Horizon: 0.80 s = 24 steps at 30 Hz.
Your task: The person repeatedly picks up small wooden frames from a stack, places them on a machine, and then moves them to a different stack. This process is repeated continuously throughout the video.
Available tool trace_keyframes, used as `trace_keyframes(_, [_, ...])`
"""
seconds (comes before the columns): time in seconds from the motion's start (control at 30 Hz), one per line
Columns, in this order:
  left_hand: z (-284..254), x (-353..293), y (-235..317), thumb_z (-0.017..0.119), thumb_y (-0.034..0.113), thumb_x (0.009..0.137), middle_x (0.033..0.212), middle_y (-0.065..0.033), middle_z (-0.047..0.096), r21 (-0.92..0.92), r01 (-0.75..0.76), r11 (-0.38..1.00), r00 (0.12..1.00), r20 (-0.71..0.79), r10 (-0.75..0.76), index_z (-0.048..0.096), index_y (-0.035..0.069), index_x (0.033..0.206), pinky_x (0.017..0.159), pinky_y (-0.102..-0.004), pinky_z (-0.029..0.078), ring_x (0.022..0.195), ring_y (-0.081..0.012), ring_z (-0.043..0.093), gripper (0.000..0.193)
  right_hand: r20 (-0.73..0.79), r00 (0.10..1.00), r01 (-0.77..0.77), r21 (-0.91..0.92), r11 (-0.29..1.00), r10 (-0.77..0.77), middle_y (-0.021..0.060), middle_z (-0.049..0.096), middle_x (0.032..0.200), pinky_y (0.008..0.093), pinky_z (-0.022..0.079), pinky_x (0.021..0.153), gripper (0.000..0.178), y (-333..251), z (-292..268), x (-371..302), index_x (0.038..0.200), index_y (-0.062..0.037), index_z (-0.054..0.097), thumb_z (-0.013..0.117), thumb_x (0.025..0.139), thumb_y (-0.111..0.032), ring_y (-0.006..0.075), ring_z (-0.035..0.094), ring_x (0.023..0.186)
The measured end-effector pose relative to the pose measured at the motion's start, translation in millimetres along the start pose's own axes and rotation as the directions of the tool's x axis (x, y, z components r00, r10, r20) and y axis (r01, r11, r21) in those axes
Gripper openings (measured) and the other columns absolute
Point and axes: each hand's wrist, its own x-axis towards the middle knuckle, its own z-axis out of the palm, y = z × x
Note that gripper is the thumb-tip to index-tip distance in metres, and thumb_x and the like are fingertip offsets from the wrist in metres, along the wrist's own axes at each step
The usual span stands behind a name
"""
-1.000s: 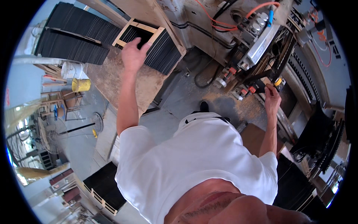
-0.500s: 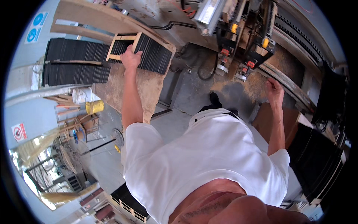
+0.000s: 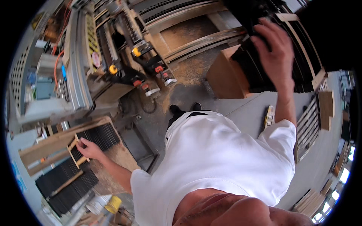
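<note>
Resting the left hand (image 3: 89,148) at between 8 and 9 o'clock against a pale wooden frame (image 3: 73,157), bending the fingers over one side, not being able to tell whether pinching it. Seeing that frame standing on a worn workbench (image 3: 126,156), just beside a row of upright black slats (image 3: 102,135). Holding the right hand (image 3: 277,52) out at 2 o'clock over a stack of black panels (image 3: 256,77), spreading bent fingers and thumb apart, not being able to tell whether touching. Having a yellow-knobbed machine (image 3: 120,77) at 11 o'clock, sawdust (image 3: 190,75) at 12, a brown board (image 3: 226,73) at between 1 and 2, a yellow bucket (image 3: 113,204) at 7.
</note>
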Motion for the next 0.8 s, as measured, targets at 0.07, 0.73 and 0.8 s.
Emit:
trace_keyframes(0.07, [28.8,-33.5,28.2,0.064,0.015,0.091,0.096,-0.0158,0.069,-0.212,0.026,0.977,0.997,0.080,-0.009,0.065,-0.005,0.108,0.077,-0.0328,0.053,0.085,-0.0234,0.066,0.026,-0.035,0.996,-0.086,-0.278,0.957,0.079,0.0071,0.065,0.117,0.0368,0.048,0.090,0.028,21.6,-35.4,0.7,0.110,-0.0131,0.066,0.071,0.084,-0.022,0.0277,0.061,0.107])
trace_keyframes(0.73, [511.4,75.9,288.9,0.056,0.040,0.095,0.149,-0.0227,0.031,-0.235,0.968,-0.087,0.235,0.972,-0.008,0.024,0.000,0.148,0.109,-0.0442,0.037,0.137,-0.0348,0.034,0.073,0.070,0.899,-0.431,-0.046,0.901,0.433,0.0104,0.067,0.108,0.0328,0.051,0.089,0.028,-16.8,-6.7,50.8,0.109,-0.0030,0.067,0.067,0.083,0.007,0.0222,0.063,0.102])
trace_keyframes(0.8, [563.7,91.5,292.2,0.055,0.044,0.095,0.153,-0.0221,0.022,-0.221,0.955,-0.198,0.221,0.975,-0.019,0.018,0.003,0.150,0.112,-0.0463,0.029,0.141,-0.0354,0.025,0.078,0.147,0.926,-0.343,-0.064,0.937,0.349,0.0110,0.068,0.107,0.0344,0.050,0.089,0.026,-37.8,18.5,74.0,0.104,-0.0026,0.068,0.068,0.080,0.008,0.0243,0.063,0.102])
